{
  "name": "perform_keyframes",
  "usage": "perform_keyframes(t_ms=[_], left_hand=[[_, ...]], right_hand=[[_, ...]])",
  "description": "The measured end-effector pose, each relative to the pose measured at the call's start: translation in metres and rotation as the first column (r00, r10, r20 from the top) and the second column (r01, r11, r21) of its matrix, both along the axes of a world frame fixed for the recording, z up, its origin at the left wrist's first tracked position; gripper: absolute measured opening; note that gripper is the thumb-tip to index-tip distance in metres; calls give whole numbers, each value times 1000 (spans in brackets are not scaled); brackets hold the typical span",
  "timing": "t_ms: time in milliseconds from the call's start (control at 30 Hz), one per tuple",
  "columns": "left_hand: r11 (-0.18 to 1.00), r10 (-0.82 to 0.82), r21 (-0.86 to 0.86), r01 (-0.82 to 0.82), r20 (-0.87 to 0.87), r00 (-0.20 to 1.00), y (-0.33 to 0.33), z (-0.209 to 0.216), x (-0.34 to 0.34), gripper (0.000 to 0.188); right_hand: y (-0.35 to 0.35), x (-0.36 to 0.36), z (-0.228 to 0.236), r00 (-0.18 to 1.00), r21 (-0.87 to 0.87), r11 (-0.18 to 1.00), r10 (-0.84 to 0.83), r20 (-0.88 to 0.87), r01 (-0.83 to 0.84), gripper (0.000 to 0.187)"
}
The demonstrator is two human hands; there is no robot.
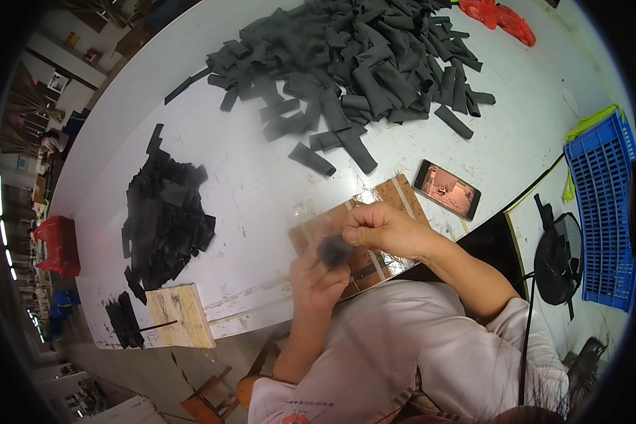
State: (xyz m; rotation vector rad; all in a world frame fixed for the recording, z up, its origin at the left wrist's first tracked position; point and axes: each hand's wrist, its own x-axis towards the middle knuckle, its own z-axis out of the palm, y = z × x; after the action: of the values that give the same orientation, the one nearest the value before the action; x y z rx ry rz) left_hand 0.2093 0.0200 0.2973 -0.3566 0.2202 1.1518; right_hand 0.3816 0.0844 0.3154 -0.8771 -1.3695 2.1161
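A small dark grey fabric piece [334, 251], smeared by motion, is between my two hands above a brown board. My left hand [314, 284], partly blurred, has its fingers curled around the piece from the left and below. From the right, my right hand [385, 230] pinches its upper edge, thumb and fingers pressed together. Under them lies the brown board [403, 198], crossed by strips of tape. Beyond the board is a large heap of dark grey fabric tubes [374, 63], with several loose ones at its near side.
Flat black fabric pieces [166, 205] are piled at the left. A wooden block [184, 311] with a thin rod sits at the table's near left edge. A phone [447, 189] lies right of the board. A blue basket [601, 212] and black mesh bag [560, 251] are far right.
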Motion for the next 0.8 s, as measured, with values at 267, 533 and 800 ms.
perform_keyframes(t_ms=[267, 533, 800], left_hand=[[944, 295, 299, 141, -954, 53, -12, 20, 9, 34], [734, 642, 596, 327, -765, -46, -2, 45, 8, 12], [795, 556, 575, 195, -818, 148, -17, 28, 16, 17]], right_hand=[[-17, 3, -34, 994, -106, 990, -100, -44, 95, 18], [-18, 10, 38, 927, 879, 477, -330, 180, -1, 17], [-11, -1, 10, 849, 891, 292, -304, 432, -349, 7]])
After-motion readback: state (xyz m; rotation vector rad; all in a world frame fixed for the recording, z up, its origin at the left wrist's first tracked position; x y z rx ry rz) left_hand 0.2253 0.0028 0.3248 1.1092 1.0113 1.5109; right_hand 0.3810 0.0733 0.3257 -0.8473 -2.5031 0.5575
